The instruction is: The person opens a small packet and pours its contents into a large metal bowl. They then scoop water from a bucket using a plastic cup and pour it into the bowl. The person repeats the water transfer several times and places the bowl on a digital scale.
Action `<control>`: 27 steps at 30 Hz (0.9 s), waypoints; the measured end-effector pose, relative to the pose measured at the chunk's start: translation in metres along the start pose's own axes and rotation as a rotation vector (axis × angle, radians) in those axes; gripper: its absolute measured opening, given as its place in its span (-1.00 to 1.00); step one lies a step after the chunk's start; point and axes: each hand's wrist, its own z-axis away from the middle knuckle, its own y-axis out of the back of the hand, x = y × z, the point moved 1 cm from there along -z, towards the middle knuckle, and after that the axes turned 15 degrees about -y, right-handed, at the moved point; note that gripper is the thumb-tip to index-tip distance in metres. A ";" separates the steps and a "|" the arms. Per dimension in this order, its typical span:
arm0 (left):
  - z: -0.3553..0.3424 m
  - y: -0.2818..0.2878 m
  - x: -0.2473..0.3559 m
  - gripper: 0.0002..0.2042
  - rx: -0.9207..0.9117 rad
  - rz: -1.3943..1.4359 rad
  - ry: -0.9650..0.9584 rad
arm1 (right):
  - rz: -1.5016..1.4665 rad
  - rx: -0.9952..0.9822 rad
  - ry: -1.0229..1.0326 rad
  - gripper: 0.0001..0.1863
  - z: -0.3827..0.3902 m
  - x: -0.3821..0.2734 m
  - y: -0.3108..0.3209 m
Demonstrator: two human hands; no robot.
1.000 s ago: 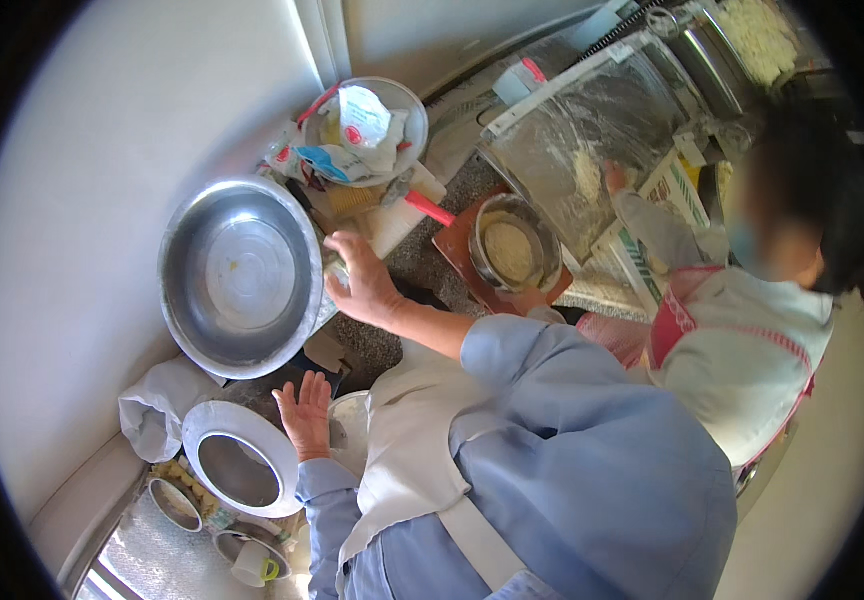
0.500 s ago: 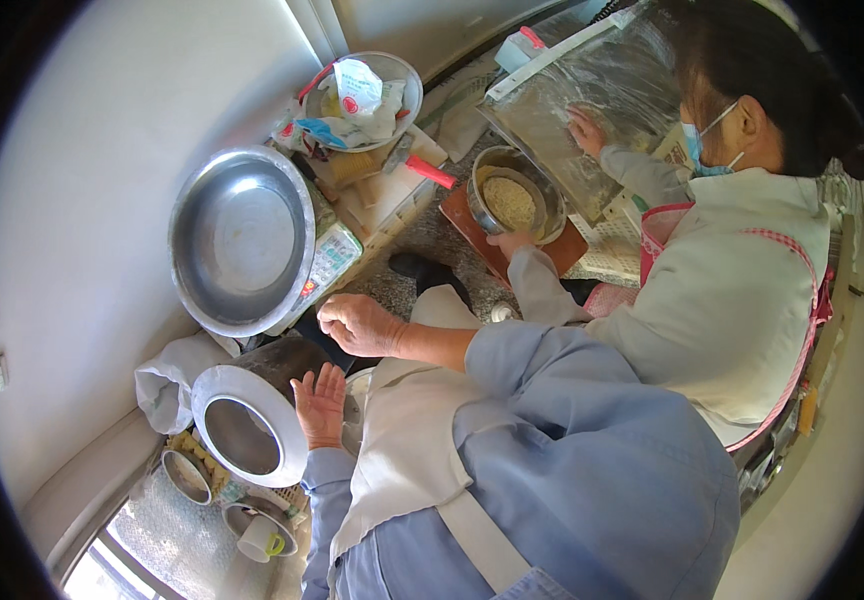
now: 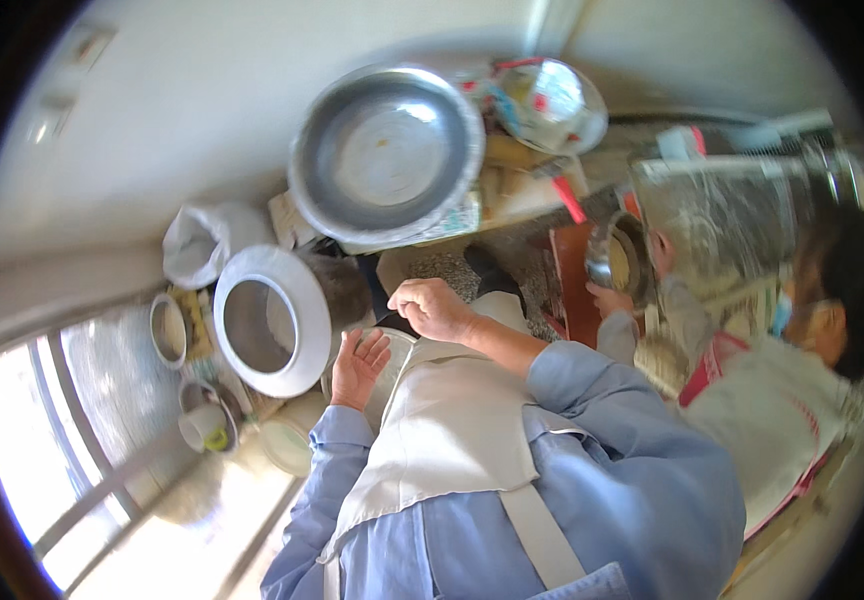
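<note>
My left hand [image 3: 359, 367] is open, palm up and fingers apart, with nothing on it. It is nearest to a white-rimmed metal pot [image 3: 314, 310] that lies tipped on its side. Above my lap, my right hand [image 3: 432, 308] is closed, its fingers curled in; whatever they hold, if anything, is hidden. The two hands do not touch. A white apron [image 3: 442, 430] covers my front. Beyond my hands stands a wide metal basin [image 3: 382, 155] with a few small bits on its bottom.
To the right, a person [image 3: 772, 420] in a mask holds a metal bowl [image 3: 620, 258] of pale grain-like contents beside a dusty clear-topped box [image 3: 722, 215]. A red-handled tool [image 3: 569, 200] lies near a cluttered bowl [image 3: 592, 110]. A white sack [image 3: 207, 240] and small pots [image 3: 168, 330] are left.
The view has turned left, shifting the scene rightward. My hands keep much the same pose. The other person's far hand has come off the clear cover to beside the bowl.
</note>
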 end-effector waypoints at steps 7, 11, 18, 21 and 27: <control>0.027 0.042 -0.010 -0.61 0.146 0.218 -0.121 | 0.051 -0.353 0.086 -0.95 -0.026 -0.017 -0.027; 0.042 0.068 -0.031 -0.67 0.269 0.450 -0.139 | 0.129 -0.568 0.023 -0.95 -0.038 -0.027 -0.042; 0.048 0.057 -0.038 -0.72 0.425 0.408 -0.306 | 0.263 -0.672 0.148 -0.92 -0.066 -0.047 -0.034; 0.047 0.047 -0.042 -0.62 0.545 0.385 -0.368 | 0.294 -0.739 0.105 -0.93 -0.072 -0.041 -0.023; 0.051 0.052 -0.043 -0.63 0.646 0.347 -0.247 | 0.438 -0.807 -0.110 -0.87 -0.062 -0.030 -0.023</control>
